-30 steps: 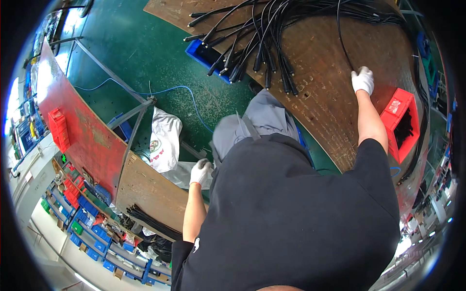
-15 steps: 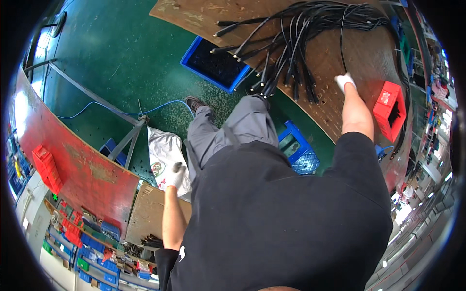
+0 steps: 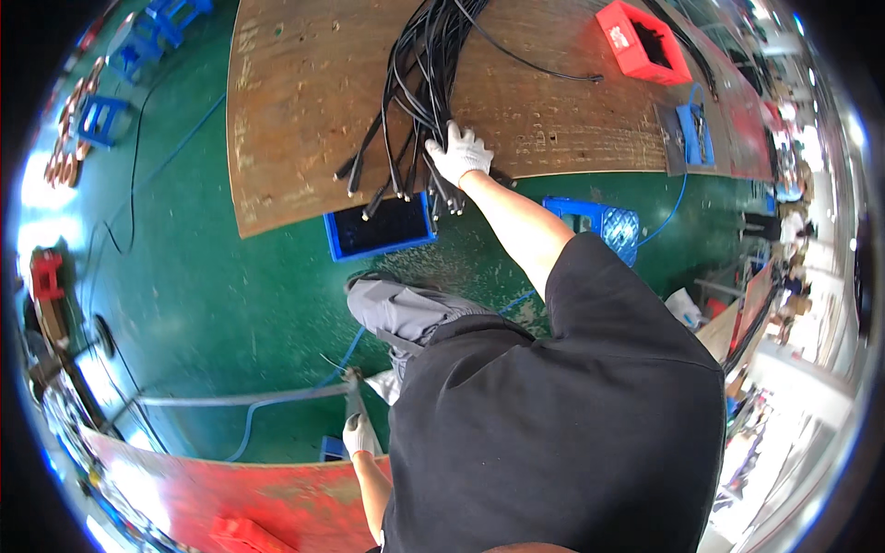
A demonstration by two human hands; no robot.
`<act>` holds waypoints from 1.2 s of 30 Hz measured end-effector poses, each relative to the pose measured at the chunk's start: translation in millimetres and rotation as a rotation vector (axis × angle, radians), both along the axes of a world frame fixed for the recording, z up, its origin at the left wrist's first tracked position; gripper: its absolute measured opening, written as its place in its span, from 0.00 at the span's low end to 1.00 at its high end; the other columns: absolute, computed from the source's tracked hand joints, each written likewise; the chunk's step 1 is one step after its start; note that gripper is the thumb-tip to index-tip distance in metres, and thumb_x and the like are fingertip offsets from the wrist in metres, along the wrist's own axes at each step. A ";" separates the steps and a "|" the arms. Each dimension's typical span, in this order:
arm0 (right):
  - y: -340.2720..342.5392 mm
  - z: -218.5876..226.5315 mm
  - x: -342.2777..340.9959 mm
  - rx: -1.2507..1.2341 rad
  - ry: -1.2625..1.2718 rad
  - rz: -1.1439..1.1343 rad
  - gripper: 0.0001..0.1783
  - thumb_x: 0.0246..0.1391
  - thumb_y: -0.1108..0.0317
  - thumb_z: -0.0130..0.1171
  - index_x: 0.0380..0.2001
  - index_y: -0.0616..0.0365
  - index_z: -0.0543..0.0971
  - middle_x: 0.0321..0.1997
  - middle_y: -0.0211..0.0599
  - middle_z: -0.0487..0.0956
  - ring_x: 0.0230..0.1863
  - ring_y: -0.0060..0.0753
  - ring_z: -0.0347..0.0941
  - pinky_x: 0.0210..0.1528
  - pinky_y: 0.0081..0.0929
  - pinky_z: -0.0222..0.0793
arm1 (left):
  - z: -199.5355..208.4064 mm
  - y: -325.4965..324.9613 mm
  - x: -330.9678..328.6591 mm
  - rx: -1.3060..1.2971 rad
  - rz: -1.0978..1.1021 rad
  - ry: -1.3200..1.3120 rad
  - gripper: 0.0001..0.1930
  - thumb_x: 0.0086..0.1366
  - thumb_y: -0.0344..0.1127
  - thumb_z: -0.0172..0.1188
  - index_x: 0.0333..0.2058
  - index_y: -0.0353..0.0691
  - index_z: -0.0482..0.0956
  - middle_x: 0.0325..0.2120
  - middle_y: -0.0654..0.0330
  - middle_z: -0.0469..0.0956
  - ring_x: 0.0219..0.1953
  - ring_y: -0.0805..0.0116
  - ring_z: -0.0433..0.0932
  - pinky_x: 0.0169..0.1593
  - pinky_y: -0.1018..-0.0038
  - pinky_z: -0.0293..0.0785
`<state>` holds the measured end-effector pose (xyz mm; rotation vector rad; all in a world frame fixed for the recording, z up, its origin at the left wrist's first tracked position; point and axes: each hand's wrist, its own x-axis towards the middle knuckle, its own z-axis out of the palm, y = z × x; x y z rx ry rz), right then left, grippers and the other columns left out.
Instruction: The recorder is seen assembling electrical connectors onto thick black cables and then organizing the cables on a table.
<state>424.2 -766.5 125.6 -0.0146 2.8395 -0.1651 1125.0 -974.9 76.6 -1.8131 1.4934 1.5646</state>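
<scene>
My right hand (image 3: pixel 458 157), in a white glove, lies on a bundle of black cables (image 3: pixel 426 78) near the front edge of the brown table (image 3: pixel 304 111). Its fingers are spread over the cables. The cable ends, with metal-tipped plugs, hang past the table edge. A single black cable (image 3: pixel 544 66) lies apart to the right of the bundle. My left hand (image 3: pixel 361 438), also gloved, is low at my left side, beside a metal stand leg and above the red table edge. Its fingers look curled, with a small dark spot at them that I cannot make out.
Below the cable ends, a blue crate (image 3: pixel 383 253) with dark contents stands on the green floor. A red bin (image 3: pixel 645 46) of black parts and a blue tray (image 3: pixel 696 135) sit on the table. A blue stool (image 3: pixel 595 217) stands at the edge. Behind me is a red table (image 3: pixel 304 502).
My body and view have turned. My right hand has left the single cable, which now lies loose on the table, and has come onto the bundle. My left hand stays low at my side.
</scene>
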 end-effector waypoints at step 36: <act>-367.1 3.9 -138.8 -0.065 -0.106 -0.731 0.40 0.53 0.42 0.64 0.60 0.62 0.73 0.59 0.60 0.82 0.61 0.61 0.80 0.65 0.50 0.75 | -55.8 -863.9 -587.7 0.143 -1.169 0.066 0.20 0.69 0.41 0.64 0.51 0.31 0.86 0.45 0.51 0.89 0.47 0.62 0.86 0.54 0.67 0.79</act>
